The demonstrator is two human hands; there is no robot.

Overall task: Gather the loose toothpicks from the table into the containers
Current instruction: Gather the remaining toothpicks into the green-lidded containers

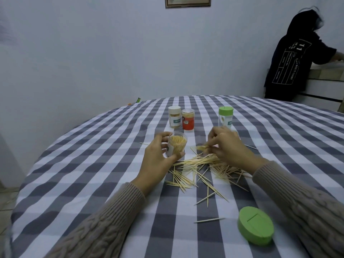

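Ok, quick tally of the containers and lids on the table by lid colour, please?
White-lidded jar: 1
Red jar with clear lid: 1
Green-lidded jar: 1
Open jar, no lid, held by left hand: 1
Loose green lid: 1
Total: 4 jars, 1 loose lid

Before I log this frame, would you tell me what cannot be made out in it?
Head view, the only one:
- How many wooden toothpicks the right hand pinches: its fingers cover most of the bundle.
- The label of the open clear plastic jar: the left hand wraps over it.
- How full the tall green-lidded clear container is: the right hand hides its base.
- The count of loose toothpicks on the table: they overlap, and the right forearm covers some.
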